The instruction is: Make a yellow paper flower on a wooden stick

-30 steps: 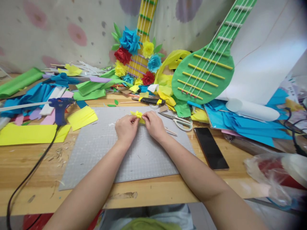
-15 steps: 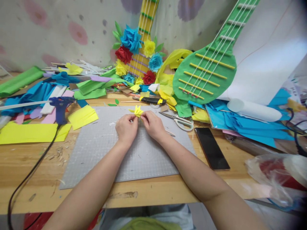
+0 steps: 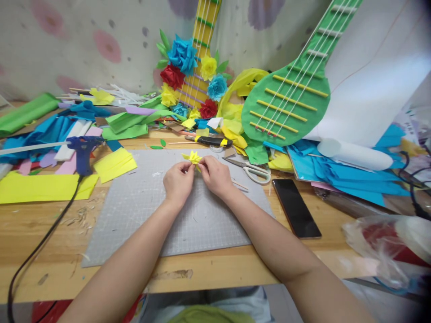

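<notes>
Both of my hands meet above the grey cutting mat (image 3: 134, 224), pinching a small yellow paper flower (image 3: 193, 157) from its two sides. My left hand (image 3: 179, 180) has thumb and fingers closed at the flower's base. My right hand (image 3: 215, 176) grips the base from the other side, fingertips nearly touching the left ones. The pointed petals stick up above the fingertips, and a loose strip juts out to the left. The lower part of the flower is mostly hidden by my fingers. A thin stick (image 3: 240, 185) lies just right of my right hand.
Scissors (image 3: 252, 171), a black phone (image 3: 296, 208) and a utility knife (image 3: 212, 141) lie nearby. At left are a blue glue gun (image 3: 83, 152) with its cord and yellow paper (image 3: 43, 187). Behind stand a green paper instrument (image 3: 286, 107) and a flower-decorated yellow one (image 3: 204, 33).
The flower has turned slightly between my fingers, and more yellow shows below the petals. My hands stay almost in place. The whole view has shifted a little.
</notes>
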Demonstrator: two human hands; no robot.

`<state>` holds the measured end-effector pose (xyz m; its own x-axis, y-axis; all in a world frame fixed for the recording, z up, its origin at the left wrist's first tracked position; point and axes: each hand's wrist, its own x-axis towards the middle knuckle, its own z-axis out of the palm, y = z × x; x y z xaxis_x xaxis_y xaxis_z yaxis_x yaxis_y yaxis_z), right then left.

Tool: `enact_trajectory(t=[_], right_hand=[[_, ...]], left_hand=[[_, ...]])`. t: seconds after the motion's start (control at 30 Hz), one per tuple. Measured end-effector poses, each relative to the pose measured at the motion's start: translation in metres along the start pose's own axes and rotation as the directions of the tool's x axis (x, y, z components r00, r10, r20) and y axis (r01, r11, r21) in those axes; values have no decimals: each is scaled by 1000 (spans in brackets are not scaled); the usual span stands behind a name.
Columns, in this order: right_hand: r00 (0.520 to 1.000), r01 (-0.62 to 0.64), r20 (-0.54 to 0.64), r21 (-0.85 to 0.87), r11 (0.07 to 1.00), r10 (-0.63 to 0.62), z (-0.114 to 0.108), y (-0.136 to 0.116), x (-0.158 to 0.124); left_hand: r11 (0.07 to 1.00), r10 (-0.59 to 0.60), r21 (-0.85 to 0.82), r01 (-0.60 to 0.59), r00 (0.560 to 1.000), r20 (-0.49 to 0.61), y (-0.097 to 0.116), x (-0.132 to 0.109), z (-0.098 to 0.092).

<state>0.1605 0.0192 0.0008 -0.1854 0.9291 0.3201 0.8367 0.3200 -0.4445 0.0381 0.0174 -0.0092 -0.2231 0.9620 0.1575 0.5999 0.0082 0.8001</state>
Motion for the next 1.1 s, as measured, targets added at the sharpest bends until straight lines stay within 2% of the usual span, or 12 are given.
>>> enact_trajectory(t=[0.2, 0.47, 0.83, 1.0, 1.1], right_hand=[[999, -20, 29, -65, 998, 22, 0, 0, 0], [999, 47, 34, -147, 988, -43, 2, 0, -1], [985, 126, 145, -196, 972, -98, 0, -6, -3], [981, 110, 183, -215, 970, -71, -2, -8, -3], [986, 92, 152, -202, 975, -62, -2, -5, -3]], left_hand=[[999, 18, 42, -19, 1000, 16, 1, 0, -1], [1000, 13, 19, -13, 1000, -17, 1, 0, -1], [987, -18, 162, 15, 1000, 15, 1, -1, -8], [990, -51, 132, 45, 998, 38, -3, 7, -7], [992, -57, 111, 52, 997, 42, -7, 12, -8]])
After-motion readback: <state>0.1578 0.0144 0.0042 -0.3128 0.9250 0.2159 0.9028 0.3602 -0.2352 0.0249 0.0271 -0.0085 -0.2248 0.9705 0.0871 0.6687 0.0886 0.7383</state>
